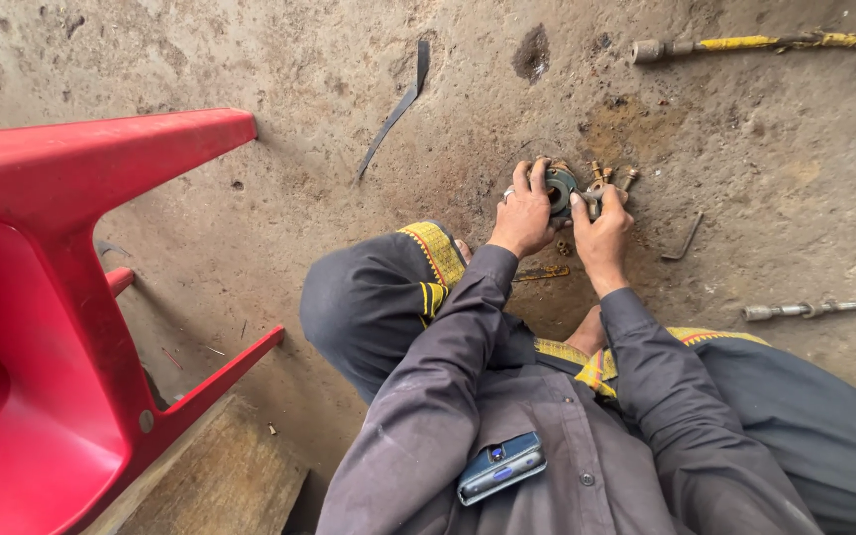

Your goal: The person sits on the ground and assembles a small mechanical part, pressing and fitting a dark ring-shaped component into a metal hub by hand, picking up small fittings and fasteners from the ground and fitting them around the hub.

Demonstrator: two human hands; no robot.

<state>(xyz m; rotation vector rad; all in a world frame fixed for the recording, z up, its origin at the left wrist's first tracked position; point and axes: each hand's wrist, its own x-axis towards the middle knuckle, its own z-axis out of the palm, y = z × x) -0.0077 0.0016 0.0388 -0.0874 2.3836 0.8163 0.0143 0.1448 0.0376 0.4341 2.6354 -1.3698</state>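
Two hands close on a round metal fitting (560,188) that sits on the dirt floor (279,198) in front of the squatting person's knees. It looks heavy, stiff and greasy, best gripped around its rim. Left hand (524,213) curls over the rim with fingers wrapped tight; right hand (601,230) pinches the side where brass studs (611,178) stick out. An L-shaped key (685,239) lies near, a rod (824,308) and yellow hose (775,43) farther out, a red stool (71,297) well apart.
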